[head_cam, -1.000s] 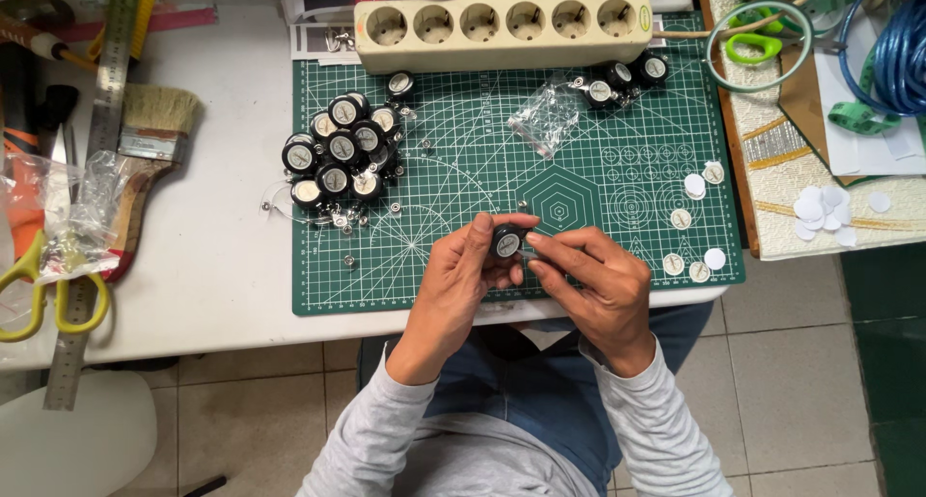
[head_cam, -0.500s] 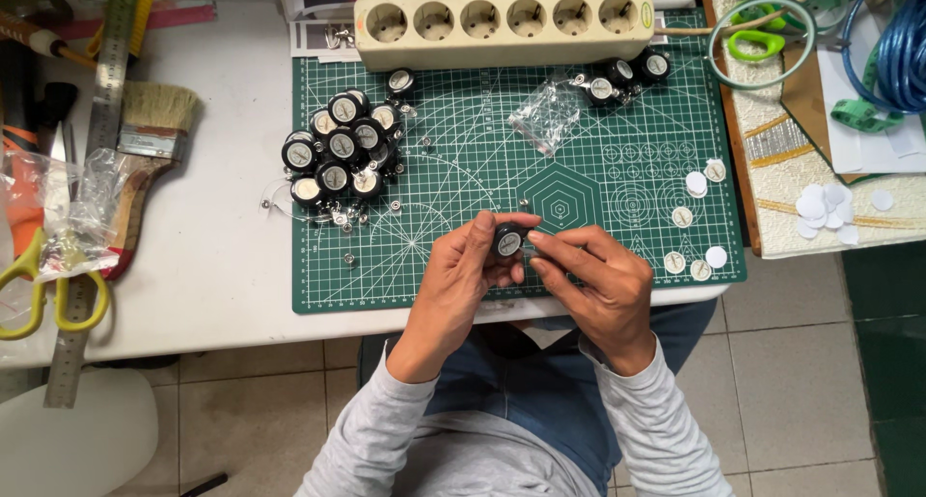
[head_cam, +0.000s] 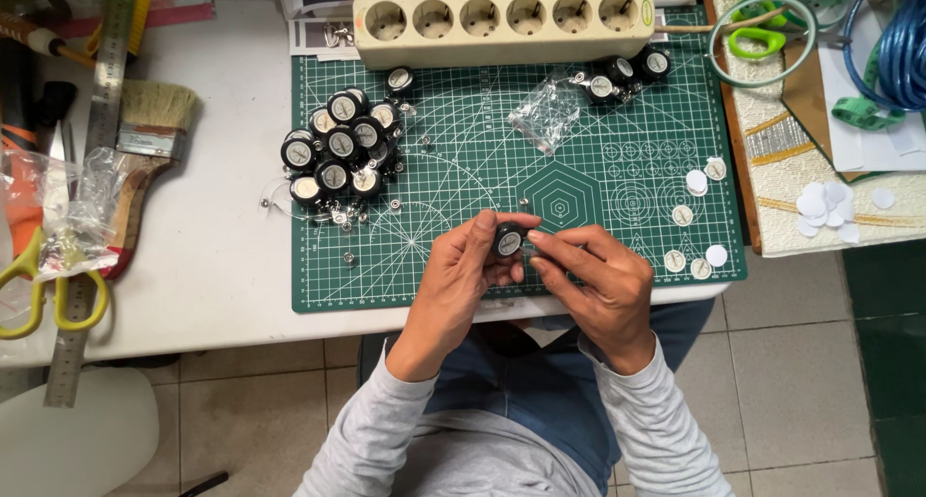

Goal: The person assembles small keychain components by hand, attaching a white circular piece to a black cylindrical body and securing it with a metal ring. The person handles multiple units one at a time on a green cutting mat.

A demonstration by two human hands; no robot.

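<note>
Two hands meet at lower centre of the frame, over the near edge of a green mat (head_cam: 463, 188) on a white worktop (head_cam: 212, 266). The left hand (head_cam: 458, 275) pinches a small black knob (head_cam: 507, 241) with a pale round face between thumb and fingers; the right hand (head_cam: 593, 280) closes its fingertips on the knob's right side, where a tiny metal part shows. What that part is cannot be made out, since the fingers cover most of it.

Left of centre on the mat lies a pile of knobs (head_cam: 333, 155), with small screws or nuts scattered round it, too small to tell which. A clear bag (head_cam: 545, 116) lies crumpled at upper centre, its contents unreadable. Three more knobs (head_cam: 622, 73) sit just below a beige power strip (head_cam: 506, 20) along the top edge. White discs (head_cam: 696, 181) dot the mat's right side, and more lie on a patterned cloth at the right.

At the left edge, yellow scissors (head_cam: 39, 290) are partly cut off and lie under a plastic bag. A brush (head_cam: 145, 150) and a steel ruler (head_cam: 92, 198) lie beside them. Upper right, blue cable (head_cam: 892, 44) and a green tape ring (head_cam: 762, 25) run out of frame. The person's grey sleeves and blue lap fill the bottom.
</note>
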